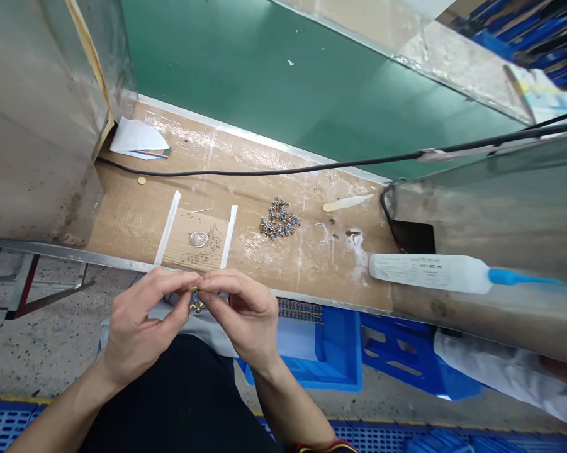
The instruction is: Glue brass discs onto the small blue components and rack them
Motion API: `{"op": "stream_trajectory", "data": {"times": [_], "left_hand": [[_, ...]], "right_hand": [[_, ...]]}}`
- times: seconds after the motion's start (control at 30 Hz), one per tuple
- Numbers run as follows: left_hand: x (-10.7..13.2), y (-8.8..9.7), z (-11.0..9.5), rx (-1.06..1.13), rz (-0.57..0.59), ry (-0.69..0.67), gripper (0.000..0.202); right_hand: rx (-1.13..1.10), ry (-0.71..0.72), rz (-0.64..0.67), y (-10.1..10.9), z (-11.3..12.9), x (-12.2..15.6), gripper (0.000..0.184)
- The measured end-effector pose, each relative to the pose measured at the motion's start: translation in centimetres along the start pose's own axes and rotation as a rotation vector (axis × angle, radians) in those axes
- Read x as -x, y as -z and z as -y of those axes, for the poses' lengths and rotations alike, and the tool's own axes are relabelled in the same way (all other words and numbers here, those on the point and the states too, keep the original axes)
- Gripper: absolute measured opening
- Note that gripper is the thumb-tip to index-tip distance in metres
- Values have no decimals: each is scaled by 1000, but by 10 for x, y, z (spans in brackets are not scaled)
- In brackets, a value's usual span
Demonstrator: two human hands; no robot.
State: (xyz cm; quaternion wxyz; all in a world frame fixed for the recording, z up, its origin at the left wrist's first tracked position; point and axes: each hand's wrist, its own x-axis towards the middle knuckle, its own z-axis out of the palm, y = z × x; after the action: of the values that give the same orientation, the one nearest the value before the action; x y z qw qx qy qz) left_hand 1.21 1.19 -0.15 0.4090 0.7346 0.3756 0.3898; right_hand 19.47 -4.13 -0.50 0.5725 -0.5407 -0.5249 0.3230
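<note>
My left hand [144, 318] and my right hand [248, 311] meet at the front edge of the bench, thumbs and forefingers pinched together. Between their fingertips is a small brass-coloured metal part [196, 290], partly hidden by the fingers, so its exact kind does not show. Just beyond lies a cardboard patch [174, 248] between two white tape strips, with a small clear round dish [199, 239] and many tiny dark bits scattered over it. A pile of small brass-and-blue parts [279, 219] sits farther right on the bench.
A white squeeze bottle [427, 272] with a blue nozzle lies at the right. A black cable [264, 172] crosses the bench. A pale spatula-like strip [347, 202] lies beyond the pile. Below the edge stands a blue bin [353, 352] with rows of parts. Metal walls flank both sides.
</note>
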Motion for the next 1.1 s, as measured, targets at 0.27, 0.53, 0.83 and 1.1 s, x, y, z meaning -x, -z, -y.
{"op": "stream_trajectory", "data": {"times": [0.27, 0.53, 0.83, 1.1], "left_hand": [[3, -6, -2, 41, -19, -95, 60], [5, -7, -2, 99, -12, -57, 62], [-2, -15, 1, 1011, 21, 703, 31], [-3, -20, 2, 1178, 47, 917, 38]], "right_hand": [[-25, 15, -29, 3, 5, 7, 26], [-46, -86, -50, 2, 10, 12, 25], [-230, -138, -80, -7, 3, 20, 43], [-232, -174, -110, -3, 5, 19, 42]]}}
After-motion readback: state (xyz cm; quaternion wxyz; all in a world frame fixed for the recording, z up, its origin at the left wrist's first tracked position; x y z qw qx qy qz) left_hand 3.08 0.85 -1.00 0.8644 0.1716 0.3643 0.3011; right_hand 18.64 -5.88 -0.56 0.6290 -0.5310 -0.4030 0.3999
